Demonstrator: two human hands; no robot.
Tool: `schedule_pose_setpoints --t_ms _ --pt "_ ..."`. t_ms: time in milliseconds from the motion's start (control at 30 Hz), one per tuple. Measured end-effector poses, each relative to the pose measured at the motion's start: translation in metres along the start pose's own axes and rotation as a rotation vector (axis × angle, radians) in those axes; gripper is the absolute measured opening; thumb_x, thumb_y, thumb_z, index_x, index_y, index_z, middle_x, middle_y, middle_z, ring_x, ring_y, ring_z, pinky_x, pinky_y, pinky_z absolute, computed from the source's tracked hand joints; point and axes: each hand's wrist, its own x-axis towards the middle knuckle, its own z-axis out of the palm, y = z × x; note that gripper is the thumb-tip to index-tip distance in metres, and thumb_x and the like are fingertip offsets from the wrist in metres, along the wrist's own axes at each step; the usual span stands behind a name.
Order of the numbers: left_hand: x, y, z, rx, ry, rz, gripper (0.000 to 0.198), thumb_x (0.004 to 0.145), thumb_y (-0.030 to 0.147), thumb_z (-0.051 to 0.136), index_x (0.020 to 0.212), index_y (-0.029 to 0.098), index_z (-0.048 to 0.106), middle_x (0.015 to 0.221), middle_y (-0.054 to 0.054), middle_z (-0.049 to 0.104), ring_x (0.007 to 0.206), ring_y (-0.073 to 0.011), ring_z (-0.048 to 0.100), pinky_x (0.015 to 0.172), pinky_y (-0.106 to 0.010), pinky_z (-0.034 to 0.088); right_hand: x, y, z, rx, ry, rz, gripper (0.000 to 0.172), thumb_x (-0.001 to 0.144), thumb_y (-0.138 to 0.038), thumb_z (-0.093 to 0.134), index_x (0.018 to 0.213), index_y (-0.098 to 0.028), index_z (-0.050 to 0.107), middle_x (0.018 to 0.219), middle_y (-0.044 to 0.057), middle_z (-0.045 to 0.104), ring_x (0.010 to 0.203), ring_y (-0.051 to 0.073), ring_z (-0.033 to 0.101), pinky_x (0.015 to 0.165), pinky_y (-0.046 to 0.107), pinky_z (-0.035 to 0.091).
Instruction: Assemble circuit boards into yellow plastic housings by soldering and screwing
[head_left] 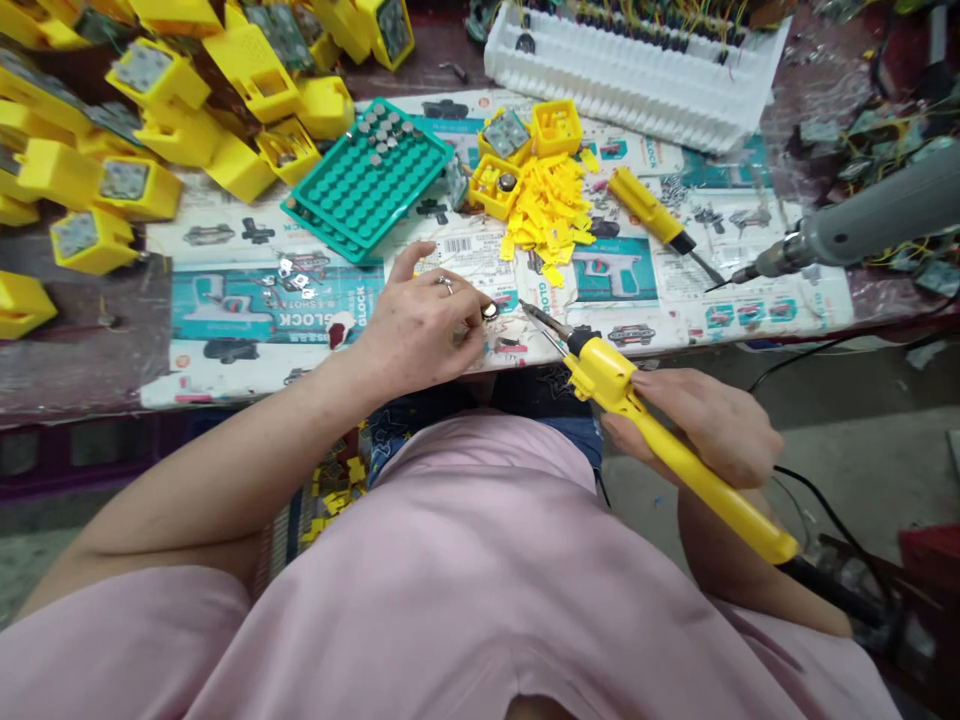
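My right hand (709, 425) is wrapped round a yellow soldering iron (611, 375), whose tip points up and left over the front of the table. My left hand (424, 330) is closed in a pinch on a small round metal part (490, 311) with a shiny face; its exact kind is too small to tell. A short gap lies between the iron's tip and that part. Beyond my left hand lies a green tray (352, 190) with round pockets, and several silver discs (384, 130) rest at its far end. Small metal plates (292, 278) are scattered left of my left hand.
Yellow housings (135, 180) with circuit boards crowd the back left. A heap of yellow plastic pieces (551, 205) lies mid-table, near a yellow-handled screwdriver (649, 208). A white ribbed rack (622, 85) with wired parts stands behind. A grey power screwdriver (847, 225) juts in from the right.
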Motion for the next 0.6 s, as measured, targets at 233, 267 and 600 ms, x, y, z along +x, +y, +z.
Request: schedule_pose_setpoints --t_ms 233,267,600 --pt "-0.0009 -0.0023 0.0021 0.001 0.014 0.025 0.013 0.083 0.023 0.052 0.073 0.021 0.06 0.087 0.0 0.077 0.089 -0.0222 0.072 0.115 -0.056 0.036 0.0047 0.0039 0.0101 -0.014 0.096 -0.134 0.036 0.083 -0.028 0.077 0.115 -0.017 0.064 0.084 -0.001 0.077 0.071 0.012 0.072 0.069 0.02 0.06" --pt "-0.0011 -0.0024 0.0024 -0.005 0.014 0.023 0.013 0.083 0.022 0.053 0.073 0.021 0.061 0.088 0.0 0.077 0.089 -0.0223 0.072 0.115 -0.056 0.036 0.0047 0.0039 0.0102 -0.015 0.099 -0.133 0.035 0.083 -0.027 0.076 0.115 -0.017 0.064 0.084 -0.001 0.077 0.07 0.012 0.072 0.069 0.02 0.06" --pt "-0.0063 -0.0004 -0.0028 0.145 0.121 0.179 0.018 0.09 0.019 0.053 0.075 0.02 0.064 0.101 0.0 0.079 0.088 -0.0205 0.074 0.107 -0.057 0.043 0.0015 0.0045 0.0118 0.0 0.098 -0.142 0.035 0.08 -0.025 0.079 0.111 -0.016 0.065 0.081 0.0 0.077 0.068 0.013 0.072 0.067 0.022 0.061"
